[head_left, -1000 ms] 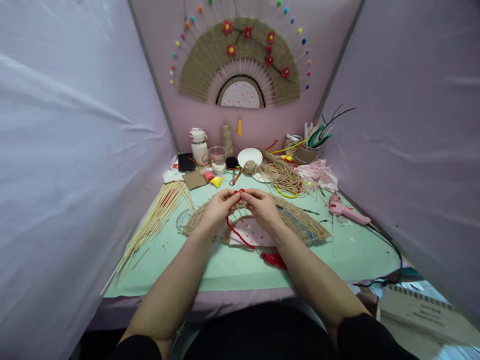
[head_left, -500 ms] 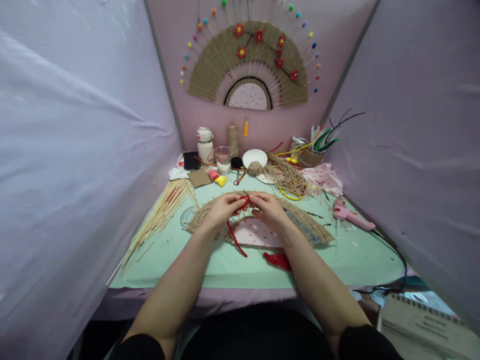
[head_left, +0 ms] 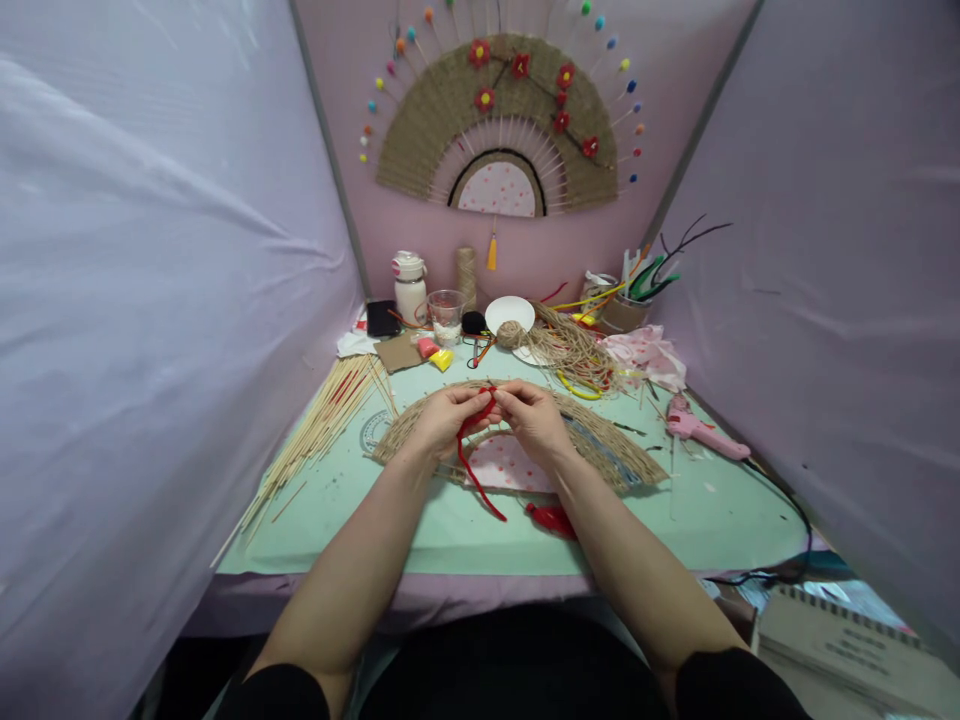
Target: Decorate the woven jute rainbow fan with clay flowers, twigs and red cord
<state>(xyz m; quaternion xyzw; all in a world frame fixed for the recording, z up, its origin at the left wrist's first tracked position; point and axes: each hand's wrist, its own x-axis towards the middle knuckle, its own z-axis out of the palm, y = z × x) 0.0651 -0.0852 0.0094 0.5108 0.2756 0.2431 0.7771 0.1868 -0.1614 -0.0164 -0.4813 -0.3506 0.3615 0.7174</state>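
A red pipe cleaner [head_left: 471, 470] is bent into a small coil between my hands, its long tail hanging down toward the table. My left hand [head_left: 452, 420] pinches the coil from one side. From the other side, the thumb and fingertips of my right hand [head_left: 534, 418] grip it too. Fingers partly hide the coil's shape. Below both hands lies a woven twine fan [head_left: 630, 455] with a white, pink-spotted half-round centre [head_left: 510, 465]. A red tassel-like piece [head_left: 551, 520] rests by my right forearm, partly covered by it.
Thin wooden sticks [head_left: 322, 425] are heaped at the left beside a clear protractor [head_left: 373, 432]. On the right is a pink glue gun [head_left: 705, 432] with its cord. Loose twine [head_left: 574, 345], a plastic cup [head_left: 447, 320] and a white bottle [head_left: 409, 288] stand behind. A finished fan [head_left: 427, 125] hangs on the wall.
The pipe cleaner's tail has swung slightly right and now hangs from nearer the fingertips. Both hands have shifted their pinch on the coil a little. The view has tilted very slightly.
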